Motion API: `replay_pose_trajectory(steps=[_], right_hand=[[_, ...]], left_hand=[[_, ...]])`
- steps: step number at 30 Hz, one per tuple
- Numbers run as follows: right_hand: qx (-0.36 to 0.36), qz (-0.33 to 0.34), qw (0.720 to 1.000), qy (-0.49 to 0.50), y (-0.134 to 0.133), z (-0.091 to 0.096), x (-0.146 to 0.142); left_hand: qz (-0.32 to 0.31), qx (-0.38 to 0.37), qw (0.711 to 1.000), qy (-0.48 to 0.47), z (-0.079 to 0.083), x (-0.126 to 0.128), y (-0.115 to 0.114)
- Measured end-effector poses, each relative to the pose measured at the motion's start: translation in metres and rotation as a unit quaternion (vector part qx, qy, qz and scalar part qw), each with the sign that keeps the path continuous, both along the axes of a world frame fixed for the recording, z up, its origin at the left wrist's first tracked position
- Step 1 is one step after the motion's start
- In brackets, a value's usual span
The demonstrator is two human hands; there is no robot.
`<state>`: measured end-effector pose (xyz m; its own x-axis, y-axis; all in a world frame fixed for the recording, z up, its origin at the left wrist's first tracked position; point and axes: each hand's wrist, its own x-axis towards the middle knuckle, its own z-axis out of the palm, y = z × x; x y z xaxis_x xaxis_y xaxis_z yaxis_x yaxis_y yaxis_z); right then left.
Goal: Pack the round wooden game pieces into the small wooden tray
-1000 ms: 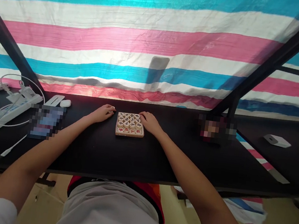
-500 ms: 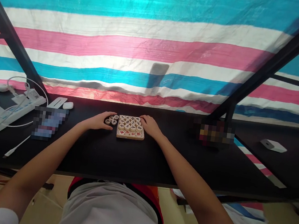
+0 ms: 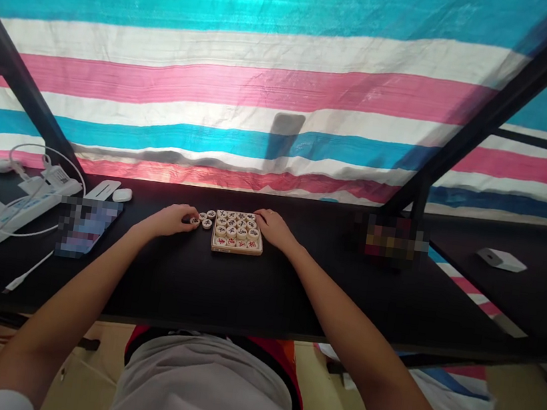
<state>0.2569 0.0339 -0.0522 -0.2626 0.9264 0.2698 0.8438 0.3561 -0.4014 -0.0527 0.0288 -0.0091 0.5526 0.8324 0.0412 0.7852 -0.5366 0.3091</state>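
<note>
A shallow box (image 3: 236, 250) lies on the black table, filled with rows of round, pale Chinese chess pieces; the front row has red characters, the rows behind it dark ones. Just left of it sits a small group of loose Chinese chess pieces (image 3: 207, 224). My left hand (image 3: 173, 220) is closed, thumb and fingers pinching the leftmost piece (image 3: 194, 221) of that group, which is partly covered. At the box's right side, my right hand (image 3: 275, 229) grips the far right corner with bent fingers; its thumb is hard to make out.
To the left are a phone (image 3: 89, 228), a white power strip (image 3: 15, 211) with cables, and a white earbud case (image 3: 122, 195). A blurred-out object (image 3: 392, 241) stands to the right, a white charger (image 3: 502, 260) beyond it. Slanted black bars frame a striped sheet behind.
My left hand has closed from a spread grasp beside the loose pieces to a pinch on the leftmost one. The right hand stays at the box, and the view has tilted slightly.
</note>
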Motion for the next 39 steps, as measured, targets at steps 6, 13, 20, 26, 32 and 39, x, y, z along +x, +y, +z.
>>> replay_pose_trajectory(steps=[6,13,20,26,32,39], right_hand=[[0.004,0.001,1.0,-0.009,0.002,-0.002,0.0],[-0.007,0.001,1.0,-0.01,0.001,-0.001,0.001],[-0.008,0.004,1.0,-0.004,0.0,0.001,0.002],[-0.017,0.007,1.0,-0.004,0.0,0.003,0.002],[-0.015,0.009,1.0,0.001,-0.001,0.005,0.002],[-0.008,0.024,1.0,-0.007,0.002,0.001,0.005]], left_hand=[[0.013,0.071,0.997,-0.008,0.006,0.001,-0.004],[-0.13,0.122,0.98,-0.084,0.009,0.043,-0.038],[-0.204,0.117,0.971,-0.048,0.0,0.057,-0.046],[-0.2,0.126,0.97,-0.051,-0.001,0.054,-0.043],[-0.229,0.142,0.961,-0.061,-0.001,0.055,-0.045],[-0.223,0.134,0.964,-0.056,0.002,0.057,-0.048]])
